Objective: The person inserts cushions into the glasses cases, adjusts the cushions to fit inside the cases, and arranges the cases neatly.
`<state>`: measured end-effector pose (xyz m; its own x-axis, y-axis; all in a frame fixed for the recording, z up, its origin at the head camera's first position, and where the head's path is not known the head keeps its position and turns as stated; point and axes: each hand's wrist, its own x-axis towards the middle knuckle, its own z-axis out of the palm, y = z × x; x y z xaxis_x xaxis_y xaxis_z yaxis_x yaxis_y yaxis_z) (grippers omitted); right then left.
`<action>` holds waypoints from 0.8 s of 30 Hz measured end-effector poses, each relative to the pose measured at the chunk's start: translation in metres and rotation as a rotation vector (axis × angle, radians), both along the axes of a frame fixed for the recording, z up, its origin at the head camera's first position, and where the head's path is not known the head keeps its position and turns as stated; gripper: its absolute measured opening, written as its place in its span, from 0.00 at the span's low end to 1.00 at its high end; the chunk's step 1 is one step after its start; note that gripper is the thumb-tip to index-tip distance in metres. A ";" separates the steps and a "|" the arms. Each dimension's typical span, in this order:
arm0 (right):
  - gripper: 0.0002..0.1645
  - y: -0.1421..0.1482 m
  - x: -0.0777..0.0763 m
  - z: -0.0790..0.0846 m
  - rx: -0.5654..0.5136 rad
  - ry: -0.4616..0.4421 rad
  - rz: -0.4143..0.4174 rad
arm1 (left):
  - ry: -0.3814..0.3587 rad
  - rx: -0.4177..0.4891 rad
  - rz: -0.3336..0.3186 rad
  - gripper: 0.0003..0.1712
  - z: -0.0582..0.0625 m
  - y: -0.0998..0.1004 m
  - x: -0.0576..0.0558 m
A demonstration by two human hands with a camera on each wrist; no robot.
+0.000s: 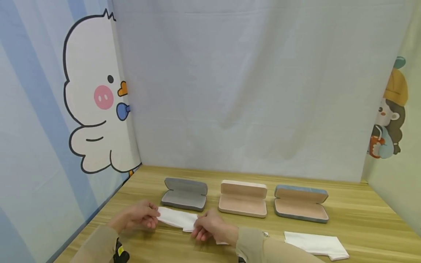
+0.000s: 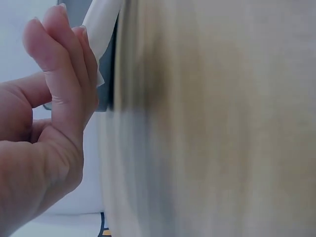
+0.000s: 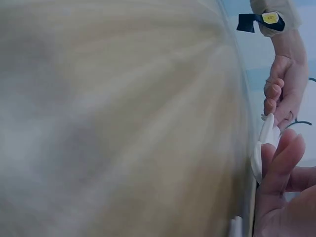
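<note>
A folded white cloth [image 1: 175, 218] stretches between both hands just in front of an open grey glasses case [image 1: 184, 199]. My left hand [image 1: 142, 215] pinches its left end; in the left wrist view the cloth [image 2: 102, 24] shows beside the fingertips. At the opposite end, my right hand [image 1: 211, 226] pinches the cloth near its stepped corner. The right wrist view shows the cloth [image 3: 266, 140] edge-on, spanning the two hands. The right thumb partly hides behind the fingers there.
An open pink glasses case [image 1: 242, 206] and an open blue one [image 1: 300, 210] stand to the right of the grey case. A second white cloth [image 1: 222, 243] is mostly covered by my right forearm. Another folded white cloth [image 1: 315, 244] lies at the right on the wooden table [image 1: 371, 226].
</note>
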<state>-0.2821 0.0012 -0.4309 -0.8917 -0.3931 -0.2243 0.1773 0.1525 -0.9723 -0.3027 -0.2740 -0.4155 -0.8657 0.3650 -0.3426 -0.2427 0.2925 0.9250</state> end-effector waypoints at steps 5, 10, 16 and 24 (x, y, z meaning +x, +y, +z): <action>0.09 0.004 -0.016 0.015 -0.024 -0.008 0.015 | 0.051 0.016 -0.026 0.04 0.007 -0.003 -0.016; 0.09 0.007 -0.036 0.027 -0.026 -0.028 0.003 | 0.084 0.027 -0.045 0.05 0.011 -0.004 -0.032; 0.09 0.006 -0.058 0.025 -0.048 -0.039 -0.029 | 0.092 0.041 0.003 0.04 0.016 0.001 -0.048; 0.10 0.004 -0.072 0.016 -0.018 -0.045 -0.052 | 0.103 -0.025 0.117 0.13 0.007 0.009 -0.062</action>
<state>-0.3545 0.0056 -0.4153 -0.9001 -0.3509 -0.2584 0.2286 0.1245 -0.9655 -0.3643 -0.2647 -0.4082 -0.9328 0.2523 -0.2575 -0.1808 0.2907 0.9396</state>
